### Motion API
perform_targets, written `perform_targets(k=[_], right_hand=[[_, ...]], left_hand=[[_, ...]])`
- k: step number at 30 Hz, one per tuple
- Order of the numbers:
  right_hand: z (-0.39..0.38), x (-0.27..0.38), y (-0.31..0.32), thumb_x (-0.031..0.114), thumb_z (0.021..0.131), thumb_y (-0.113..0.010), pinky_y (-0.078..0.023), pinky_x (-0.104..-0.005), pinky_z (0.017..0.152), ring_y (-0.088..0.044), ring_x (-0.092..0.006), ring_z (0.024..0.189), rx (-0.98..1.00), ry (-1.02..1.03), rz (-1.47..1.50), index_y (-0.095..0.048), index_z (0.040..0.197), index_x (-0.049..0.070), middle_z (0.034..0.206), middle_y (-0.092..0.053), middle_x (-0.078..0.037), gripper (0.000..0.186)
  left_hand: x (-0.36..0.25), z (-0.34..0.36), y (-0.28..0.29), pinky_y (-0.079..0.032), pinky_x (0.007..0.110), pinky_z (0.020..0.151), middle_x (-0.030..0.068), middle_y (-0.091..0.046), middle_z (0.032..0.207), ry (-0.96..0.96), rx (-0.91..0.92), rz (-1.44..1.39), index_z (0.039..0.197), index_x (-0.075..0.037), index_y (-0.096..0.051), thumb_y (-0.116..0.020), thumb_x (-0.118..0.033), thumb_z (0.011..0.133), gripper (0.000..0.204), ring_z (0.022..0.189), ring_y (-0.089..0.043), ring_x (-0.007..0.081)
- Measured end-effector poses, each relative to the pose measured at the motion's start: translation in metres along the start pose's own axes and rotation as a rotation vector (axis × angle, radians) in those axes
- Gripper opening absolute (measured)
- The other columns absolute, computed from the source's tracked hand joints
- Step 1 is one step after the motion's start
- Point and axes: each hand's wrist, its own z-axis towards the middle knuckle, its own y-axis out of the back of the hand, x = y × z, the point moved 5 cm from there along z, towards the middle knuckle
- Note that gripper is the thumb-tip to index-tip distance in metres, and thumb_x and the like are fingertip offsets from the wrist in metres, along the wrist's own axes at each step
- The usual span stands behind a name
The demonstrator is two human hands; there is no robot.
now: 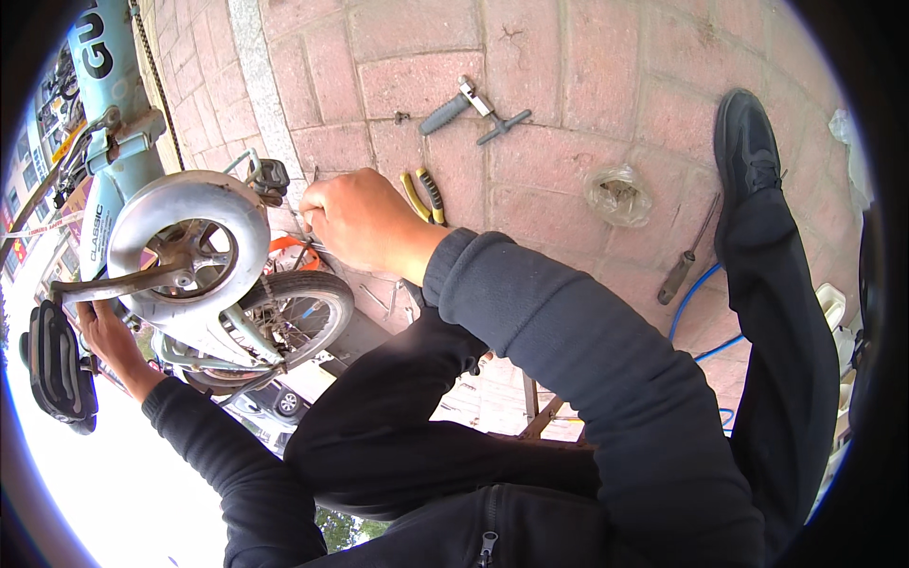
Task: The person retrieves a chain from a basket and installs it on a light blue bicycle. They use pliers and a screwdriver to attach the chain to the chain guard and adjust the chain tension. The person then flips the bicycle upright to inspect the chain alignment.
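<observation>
A pale blue bicycle (118, 194) stands at the left, with a round silver chain cover (189, 194) around its crank. My left hand (112, 339) is at the near crank arm (123, 282), beside the large black pedal (59, 364); its fingers curl behind the arm and their tips are hidden. Just right of the far pedal (273, 180) is my right hand (365, 220), with fingers bent closed. Whatever they may hold is too hidden to name. Below this hand show the spoked rear wheel (301, 317) and something orange (292, 254).
On the brick paving lie yellow-and-black pliers (428, 196), a chain tool (464, 109) with a dark handle, a clear plastic bag (618, 194) and a screwdriver (678, 275). A blue hose (689, 303) runs beside my leg. My shoe (748, 142) rests at the right.
</observation>
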Motion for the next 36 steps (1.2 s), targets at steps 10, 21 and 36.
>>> perform_targets(k=[10,21,36], right_hand=[[0.019,0.012,0.01,0.012,0.085,-0.06,-0.057,-0.0484,0.08,-0.072,-0.0373,0.085,0.06,0.011,-0.161,-0.077,0.092,0.009,0.089,-0.074,-0.018,0.018],[0.024,0.024,0.015,0.016,0.091,-0.061,-0.055,-0.0453,0.081,-0.07,-0.0387,0.09,0.087,0.025,-0.272,-0.075,0.102,0.003,0.095,-0.073,-0.019,0.023],[0.014,0.022,0.028,0.013,0.095,-0.061,-0.057,-0.0369,0.082,-0.074,-0.0263,0.094,0.276,-0.212,-0.236,-0.072,0.119,0.004,0.103,-0.076,-0.016,0.028]], left_hand=[[-0.025,-0.008,0.006,-0.043,0.044,0.102,0.0225,-0.065,0.133,0.007,-0.033,-0.05,0.136,0.002,-0.061,-0.051,-0.04,0.107,0.052,0.121,-0.058,0.0409],[-0.039,-0.028,-0.002,-0.046,0.04,0.101,0.0194,-0.066,0.129,0.097,0.098,0.077,0.136,-0.002,-0.061,-0.057,-0.039,0.105,0.048,0.119,-0.062,0.0369],[-0.122,-0.084,0.07,-0.04,0.043,0.096,0.0093,-0.069,0.103,0.017,-0.157,-0.264,0.116,-0.003,-0.067,-0.084,-0.019,0.075,0.048,0.095,-0.063,0.0281]])
